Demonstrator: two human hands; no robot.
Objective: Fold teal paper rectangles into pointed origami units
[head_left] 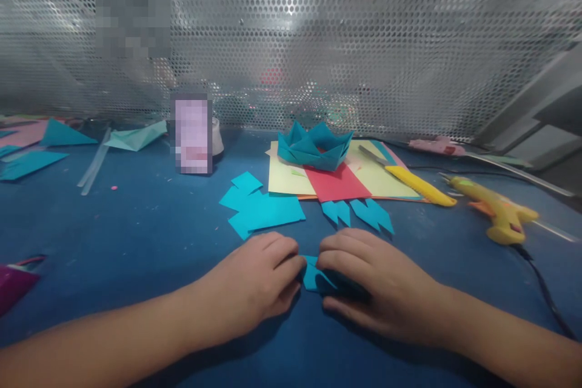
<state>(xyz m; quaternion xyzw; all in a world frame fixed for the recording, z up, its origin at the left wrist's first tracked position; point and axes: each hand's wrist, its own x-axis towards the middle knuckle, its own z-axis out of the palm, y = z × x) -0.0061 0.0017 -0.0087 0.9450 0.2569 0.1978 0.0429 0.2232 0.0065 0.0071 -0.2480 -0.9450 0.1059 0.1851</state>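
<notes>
Both my hands rest on the blue table near its front edge, pinching one small folded piece of teal paper (312, 274) between them. My left hand (259, 282) has its fingers curled onto the paper's left edge. My right hand (368, 291) presses on its right side and covers most of it. Just beyond my fingers lie flat teal paper squares (261, 209) and several small folded teal units (359, 213). Farther back a teal paper crown (314, 147) sits on a stack of yellow and red sheets (336, 183).
A yellow-handled cutter (416, 185) and a yellow glue gun (498, 213) with its black cord lie at the right, a pink glue gun (434, 145) behind them. Teal paper scraps (31, 160), clear glue sticks (93, 163) and a small box (193, 133) stand left. A perforated metal screen (291, 42) closes the back.
</notes>
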